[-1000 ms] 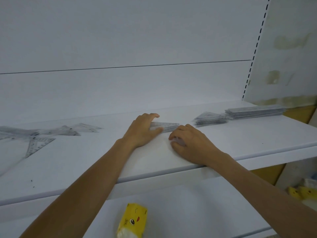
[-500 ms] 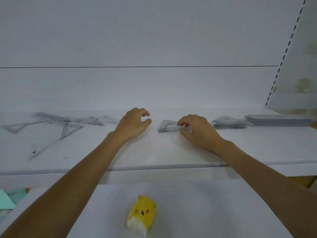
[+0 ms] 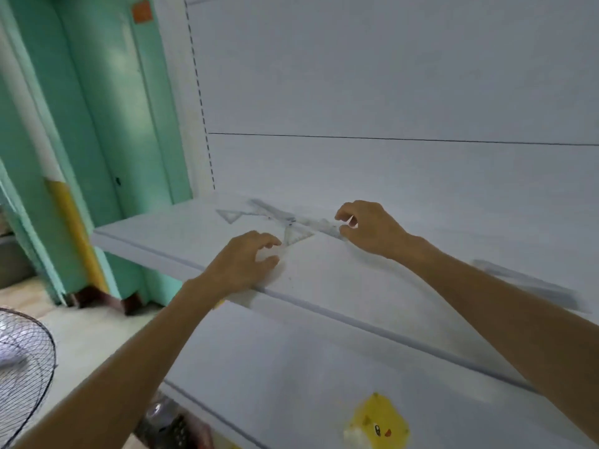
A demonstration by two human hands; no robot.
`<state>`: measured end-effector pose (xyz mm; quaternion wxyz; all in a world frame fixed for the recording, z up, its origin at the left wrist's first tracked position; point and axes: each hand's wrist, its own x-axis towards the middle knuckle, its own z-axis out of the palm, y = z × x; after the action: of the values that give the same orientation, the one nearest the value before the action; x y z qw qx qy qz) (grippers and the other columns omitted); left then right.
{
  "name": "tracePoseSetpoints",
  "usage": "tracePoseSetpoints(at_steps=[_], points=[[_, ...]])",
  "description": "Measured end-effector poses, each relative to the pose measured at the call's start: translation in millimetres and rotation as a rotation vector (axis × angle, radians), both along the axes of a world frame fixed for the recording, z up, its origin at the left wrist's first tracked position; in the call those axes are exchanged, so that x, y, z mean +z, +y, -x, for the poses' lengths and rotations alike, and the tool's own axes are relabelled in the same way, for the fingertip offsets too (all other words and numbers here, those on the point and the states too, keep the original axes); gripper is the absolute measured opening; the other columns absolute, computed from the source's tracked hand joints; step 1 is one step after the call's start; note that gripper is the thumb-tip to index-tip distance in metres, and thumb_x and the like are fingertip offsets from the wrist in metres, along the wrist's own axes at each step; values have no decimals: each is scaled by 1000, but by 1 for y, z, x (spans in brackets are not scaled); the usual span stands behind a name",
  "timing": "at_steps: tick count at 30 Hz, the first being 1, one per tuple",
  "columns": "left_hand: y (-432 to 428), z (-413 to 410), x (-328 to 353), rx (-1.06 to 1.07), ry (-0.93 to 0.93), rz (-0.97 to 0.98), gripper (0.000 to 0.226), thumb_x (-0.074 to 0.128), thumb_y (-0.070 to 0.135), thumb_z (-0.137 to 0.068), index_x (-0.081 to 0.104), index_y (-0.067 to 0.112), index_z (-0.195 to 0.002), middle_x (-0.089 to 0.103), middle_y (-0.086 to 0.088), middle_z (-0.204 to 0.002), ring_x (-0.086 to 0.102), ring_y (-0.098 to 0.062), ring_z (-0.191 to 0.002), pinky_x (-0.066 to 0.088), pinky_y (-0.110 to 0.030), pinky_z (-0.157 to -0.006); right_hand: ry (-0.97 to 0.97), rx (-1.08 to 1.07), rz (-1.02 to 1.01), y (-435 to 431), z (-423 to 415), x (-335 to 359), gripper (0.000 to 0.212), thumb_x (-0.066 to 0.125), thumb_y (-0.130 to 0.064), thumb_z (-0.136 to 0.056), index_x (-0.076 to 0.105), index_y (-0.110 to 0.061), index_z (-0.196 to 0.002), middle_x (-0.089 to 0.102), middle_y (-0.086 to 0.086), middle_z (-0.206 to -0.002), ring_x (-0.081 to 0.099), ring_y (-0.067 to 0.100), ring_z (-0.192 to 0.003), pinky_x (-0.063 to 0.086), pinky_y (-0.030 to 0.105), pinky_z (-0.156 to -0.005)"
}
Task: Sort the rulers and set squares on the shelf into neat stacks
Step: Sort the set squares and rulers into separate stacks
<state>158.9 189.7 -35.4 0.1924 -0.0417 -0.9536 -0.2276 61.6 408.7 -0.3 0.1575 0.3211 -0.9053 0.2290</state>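
over the shelf [image 3: 162,234], left hand [image 3: 243,267] and right hand [image 3: 372,228] arch claw-like (any grip on the rulers [image 3: 324,225] unclear).

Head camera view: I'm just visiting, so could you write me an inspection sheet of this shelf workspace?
Surface: white shelf.
Job's things: near set square, far set square and ruler lie loose; blurred stack at right.
Clutter: yellow pack on the lower shelf.
Fingers: left hand curled beside the near set square, right hand at the ruler's end; grip unclear for both.
Cables: nothing seen.
Surroundings: teal wall, fan grille at left.
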Motion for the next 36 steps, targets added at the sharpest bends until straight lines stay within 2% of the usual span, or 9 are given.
tracePoseSetpoints(at_steps=[7, 13, 17, 20, 22, 27, 29, 33, 36], points=[[-79, 17, 4, 22, 37, -11, 27, 59, 18, -88, 62, 16, -115, 62, -3, -114, 55, -16, -102, 37, -20, -88, -15, 25, -35, -79, 25, -7, 23, 54, -20, -88, 60, -12, -109, 60, 6, -109, 55, 20, -97, 44, 30, -82], [-137, 67, 3, -58, 5, -14, 27, 58, 23, -89, 61, 18, -115, 61, 0, -118, 52, -9, -99, 34, -17, -86, -36, -60, -69, -125, 58, -2, 25, 55, -20, -89, 59, -10, -111, 61, 7, -111, 56, 19, -99, 47, 32, -86], [-171, 104, 2, -121, -7, 3, 24, 55, 25, -90, 62, 19, -112, 61, 2, -116, 49, -5, -97, 31, -14, -81, -50, -127, -80, -147, 80, -7, 26, 55, -22, -89, 59, -9, -112, 61, 7, -110, 55, 17, -95, 44, 27, -83], [-181, 130, 3, -171, -54, -7, 23, 54, 26, -91, 62, 20, -112, 60, 3, -116, 49, -6, -99, 30, -12, -80, -93, -163, -71, -161, 91, -15, 27, 55, -20, -90, 58, -5, -111, 61, 10, -110, 53, 15, -91, 40, 22, -80], [-183, 143, 2, -213, -89, 2, 24, 53, 26, -92, 62, 20, -113, 59, 2, -117, 51, -9, -105, 30, -13, -83, -119, -182, -80, -168, 97, -19, 30, 55, -22, -90, 56, -4, -114, 60, 11, -113, 54, 19, -97, 39, 21, -81], [-186, 160, -3, -242, -97, 20, 25, 52, 25, -91, 62, 18, -112, 58, -1, -118, 53, -17, -111, 39, -28, -96, -165, -259, -179, -187, 108, -25, 42, 55, -35, -90, 51, -11, -123, 57, 6, -120, 54, 21, -106, 43, 30, -89], [-188, 161, -6, -236, -79, 19, 24, 52, 22, -90, 64, 16, -110, 59, -6, -115, 54, -20, -108, 41, -31, -95, -115, -258, -247, -193, 108, -26, 35, 52, -32, -91, 54, -11, -120, 59, 7, -116, 55, 21, -102, 43, 29, -86], [-193, 162, -9, -261, -43, -10, 22, 51, 21, -90, 64, 17, -108, 58, -5, -112, 54, -19, -106, 40, -28, -92, -29, -282, -334, -204, 99, -26, 26, 47, -19, -89, 58, -12, -111, 58, 8, -112, 53, 23, -99, 40, 29, -80], [-191, 162, -9, -287, -16, 8, 23, 51, 20, -90, 63, 17, -109, 57, -5, -114, 52, -20, -107, 37, -25, -90, 17, -301, -407, -206, 86, -24, 26, 46, -18, -87, 57, -10, -109, 56, 7, -112, 54, 26, -101, 44, 34, -83]])
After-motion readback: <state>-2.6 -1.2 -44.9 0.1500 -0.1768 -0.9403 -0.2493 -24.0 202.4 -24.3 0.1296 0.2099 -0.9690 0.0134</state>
